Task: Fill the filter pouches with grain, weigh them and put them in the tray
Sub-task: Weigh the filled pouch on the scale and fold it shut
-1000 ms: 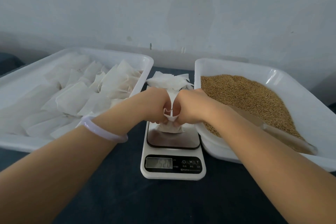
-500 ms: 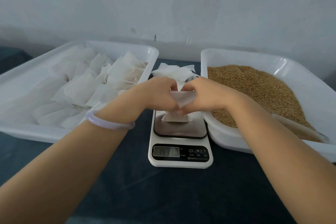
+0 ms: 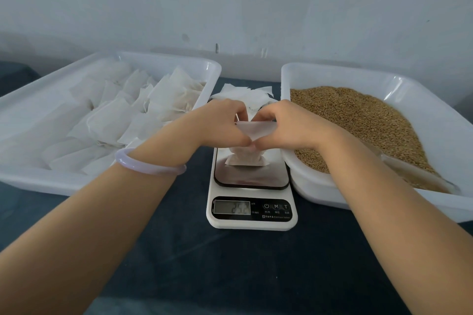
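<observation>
A filled white filter pouch (image 3: 247, 158) stands on the dark platform of a white kitchen scale (image 3: 252, 222). My left hand (image 3: 217, 125) and my right hand (image 3: 284, 125) meet above it, and both pinch the pouch's folded white top flap (image 3: 256, 129) from either side. The scale's display (image 3: 231, 207) is lit but its digits are unreadable. Left of the scale, a white tray (image 3: 33, 181) holds several filled pouches (image 3: 110, 123). On the right, a white tub (image 3: 320, 192) is heaped with brown grain (image 3: 363, 120).
A stack of empty white pouches (image 3: 243, 93) lies behind the scale, between tray and tub. A clear scoop (image 3: 419, 174) rests in the grain at the tub's front right. Everything sits on a dark cloth (image 3: 230, 276) against a pale wall.
Both hands have parted slightly and spread the pouch's top into a wide folded flap; a second ago they pressed close together around a thin strip. The scale reading has changed.
</observation>
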A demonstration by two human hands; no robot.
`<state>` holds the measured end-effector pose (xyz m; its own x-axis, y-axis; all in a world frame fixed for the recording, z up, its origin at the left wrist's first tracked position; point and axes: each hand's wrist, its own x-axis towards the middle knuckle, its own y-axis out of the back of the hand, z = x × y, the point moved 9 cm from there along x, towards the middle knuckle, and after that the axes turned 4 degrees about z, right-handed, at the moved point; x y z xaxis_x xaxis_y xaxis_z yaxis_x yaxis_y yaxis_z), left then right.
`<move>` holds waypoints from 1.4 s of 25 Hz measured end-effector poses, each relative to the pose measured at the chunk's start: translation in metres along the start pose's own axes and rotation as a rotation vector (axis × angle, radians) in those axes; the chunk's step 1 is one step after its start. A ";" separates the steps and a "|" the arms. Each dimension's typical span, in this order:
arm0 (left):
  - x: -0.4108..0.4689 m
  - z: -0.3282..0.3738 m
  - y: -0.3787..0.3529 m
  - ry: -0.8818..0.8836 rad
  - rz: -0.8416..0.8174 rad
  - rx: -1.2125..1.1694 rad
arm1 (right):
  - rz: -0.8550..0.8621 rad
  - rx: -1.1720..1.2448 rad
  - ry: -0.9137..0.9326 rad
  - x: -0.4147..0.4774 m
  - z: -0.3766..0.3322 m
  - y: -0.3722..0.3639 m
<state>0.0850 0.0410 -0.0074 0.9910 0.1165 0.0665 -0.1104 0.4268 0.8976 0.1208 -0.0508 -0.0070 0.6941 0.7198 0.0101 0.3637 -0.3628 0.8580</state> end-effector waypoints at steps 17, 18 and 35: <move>0.002 0.000 -0.005 -0.028 -0.022 0.003 | 0.044 0.000 0.024 0.000 0.000 0.002; 0.001 0.000 -0.004 -0.032 -0.018 0.011 | 0.066 0.009 0.036 0.000 0.000 0.003; -0.038 -0.110 0.115 0.401 0.481 -0.493 | 0.475 0.286 0.170 0.000 -0.010 0.036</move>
<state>0.0261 0.1842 0.0457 0.7334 0.6627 0.1515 -0.6330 0.5846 0.5074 0.1276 -0.0579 0.0289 0.7212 0.5152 0.4631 0.2062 -0.7978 0.5665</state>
